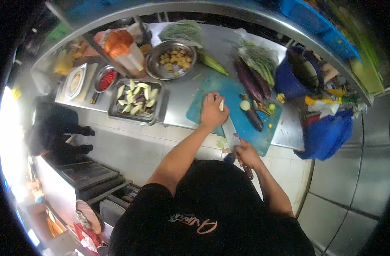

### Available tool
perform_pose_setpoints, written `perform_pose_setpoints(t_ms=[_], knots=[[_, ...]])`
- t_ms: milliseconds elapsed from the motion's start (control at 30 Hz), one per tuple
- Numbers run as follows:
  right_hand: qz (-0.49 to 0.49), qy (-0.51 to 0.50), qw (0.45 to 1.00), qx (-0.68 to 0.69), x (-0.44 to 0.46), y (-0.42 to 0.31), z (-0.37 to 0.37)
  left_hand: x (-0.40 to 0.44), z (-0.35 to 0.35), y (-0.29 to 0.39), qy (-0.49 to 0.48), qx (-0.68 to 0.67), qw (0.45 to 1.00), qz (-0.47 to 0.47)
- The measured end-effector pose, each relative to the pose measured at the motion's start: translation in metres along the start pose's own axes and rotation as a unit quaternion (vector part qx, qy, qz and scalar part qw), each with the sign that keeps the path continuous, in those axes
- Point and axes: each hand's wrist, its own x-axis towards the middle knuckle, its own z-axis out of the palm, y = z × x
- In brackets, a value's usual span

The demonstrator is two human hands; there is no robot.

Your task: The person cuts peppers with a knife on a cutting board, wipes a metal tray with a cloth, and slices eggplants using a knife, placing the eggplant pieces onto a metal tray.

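My left hand [214,110] is closed over a pale-fleshed piece of eggplant [221,105] on the blue-green cutting board [265,134]. Most of that piece is hidden under the fingers. My right hand [246,154] grips a wide-bladed knife [231,131], its blade pointing toward my left hand and its brown handle showing below the fist. To the right on the board lies a cut eggplant [255,120], with a pale round slice [245,105] and small scraps around it. Two whole purple eggplants [247,80] rest at the board's far side.
A metal tray [133,122] of eggplant wedges stands left, near a bowl [150,70] of chopped pieces and a small pan of red peppers [105,80]. Bagged greens [259,59] and a dark blue bucket [289,77] are at right. A shelf edge [229,8] overhangs the counter.
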Motion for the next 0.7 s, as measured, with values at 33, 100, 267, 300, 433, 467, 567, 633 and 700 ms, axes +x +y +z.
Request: perform_pose_setpoints(t_ms=[33, 100, 267, 300, 433, 467, 567, 633, 700], knots=[[-0.009, -0.005, 1.0, -0.022, 0.003, -0.009, 0.005, 0.003, -0.007, -0.007, 0.046, -0.022, 0.999, -0.014], [-0.024, -0.009, 0.998, -0.061, 0.003, -0.03, 0.015, 0.015, -0.027, -0.006, 0.133, -0.072, 0.988, -0.037], [-0.182, -0.031, 0.945, -0.27, 0.012, -0.101, 0.052, 0.045, -0.142, -0.039, 0.312, 0.051, 0.949, 0.014], [-0.171, -0.037, 0.937, -0.304, 0.011, -0.109, 0.056, 0.049, -0.165, -0.056, 0.316, 0.068, 0.946, -0.001], [-0.211, 0.07, 0.911, -0.348, 0.021, -0.074, 0.047, 0.039, -0.2, -0.149, 0.221, 0.293, 0.926, -0.086], [-0.222, 0.108, 0.902, -0.354, 0.024, -0.059, 0.042, 0.039, -0.201, -0.146, 0.249, 0.344, 0.901, -0.089], [-0.219, 0.195, 0.883, -0.366, 0.018, -0.02, 0.022, 0.045, -0.203, -0.111, 0.27, 0.317, 0.909, -0.038], [-0.173, 0.222, 0.889, -0.363, 0.009, -0.006, 0.014, 0.05, -0.186, -0.083, 0.204, 0.179, 0.963, 0.001], [-0.139, 0.232, 0.887, -0.375, 0.001, 0.0, 0.01, 0.05, -0.135, -0.05, 0.143, 0.076, 0.985, 0.053]])
